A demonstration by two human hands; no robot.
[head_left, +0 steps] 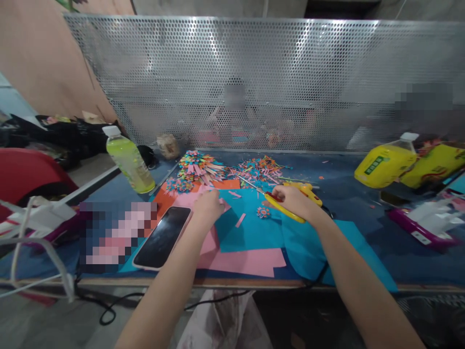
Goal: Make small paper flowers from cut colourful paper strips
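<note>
Head view first: our right hand (296, 201) is wrapped tight around the handles of the yellow scissors (281, 206). Their thin metal blades point up and to the left over the teal sheet (250, 228), and we cannot tell whether the blades stand apart or together. Our left hand (209, 206) lies knuckles-up with the fingers drawn together and the tips pressed on the pink sheet (247, 261), near its upper edge. We cannot tell whether it pinches the paper or only rests there.

As for containers, a clear bottle (129, 162) with a white cap stands tilted at the left, nearly full of yellow-green liquid. A yellow bottle (385, 165), also white-capped, lies on its side at the right, just beside a glossy yellow packet (436, 165). We cannot read what either one holds.

The papers are flat, matte and overlapping, teal over pink, with an orange sheet (170, 198) beneath them. A small paper rosette (263, 212) sits on the teal between our hands. Behind them lie heaps of paper scraps (199, 167) in many colours, all narrow strips and fringed bits. A dark phone (162, 237) in a pink case lies glossy and face-up, near our left forearm. Blue cloth (348, 194) covers the table, and a perforated metal screen (254, 82) closes off its far edge.
</note>
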